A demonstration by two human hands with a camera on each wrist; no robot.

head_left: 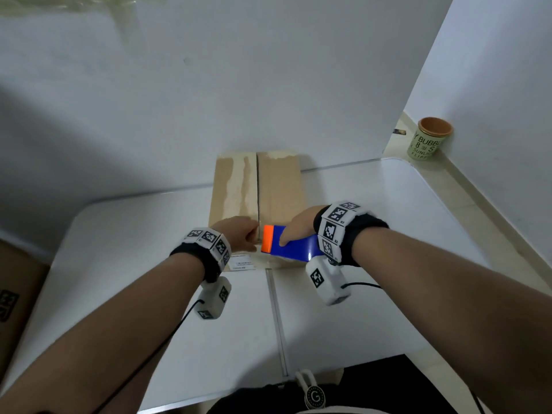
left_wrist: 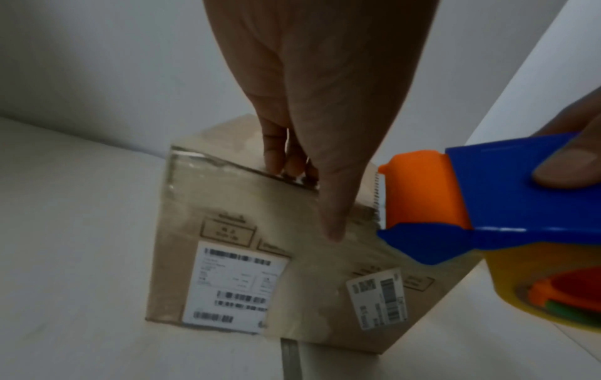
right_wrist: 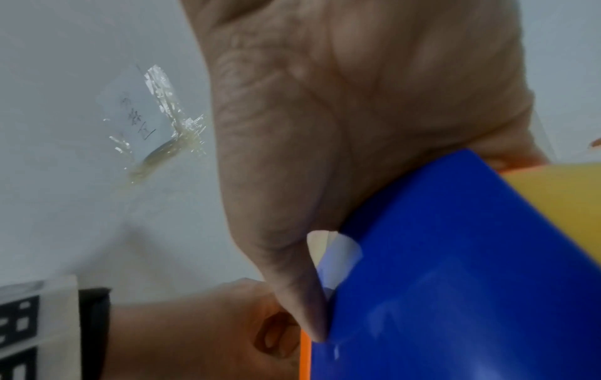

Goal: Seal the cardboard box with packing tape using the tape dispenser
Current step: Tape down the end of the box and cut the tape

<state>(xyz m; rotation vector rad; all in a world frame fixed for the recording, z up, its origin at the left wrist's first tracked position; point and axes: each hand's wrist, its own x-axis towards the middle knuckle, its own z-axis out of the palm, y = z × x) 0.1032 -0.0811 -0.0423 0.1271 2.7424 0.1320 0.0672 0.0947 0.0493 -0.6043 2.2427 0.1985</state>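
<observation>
A brown cardboard box (head_left: 277,186) stands on the white table (head_left: 388,222), its top flaps closed along a middle seam. My left hand (head_left: 239,234) holds the box's near top edge: curled fingers (left_wrist: 276,154) rest on the top and the thumb (left_wrist: 331,221) presses on the front face of the box (left_wrist: 227,218), above the white labels. My right hand (head_left: 298,225) grips the blue and orange tape dispenser (head_left: 286,243) just right of the left hand, at the same edge. Its serrated blade and orange end (left_wrist: 419,190) sit beside the thumb. The yellow tape roll (left_wrist: 536,282) hangs below the dispenser (right_wrist: 455,282).
A green cup (head_left: 428,138) with an orange inside stands on the floor at the far right, past the table corner. Another cardboard box (head_left: 15,294) stands at the left of the table. White walls close in behind the box; a taped note (right_wrist: 146,115) hangs there.
</observation>
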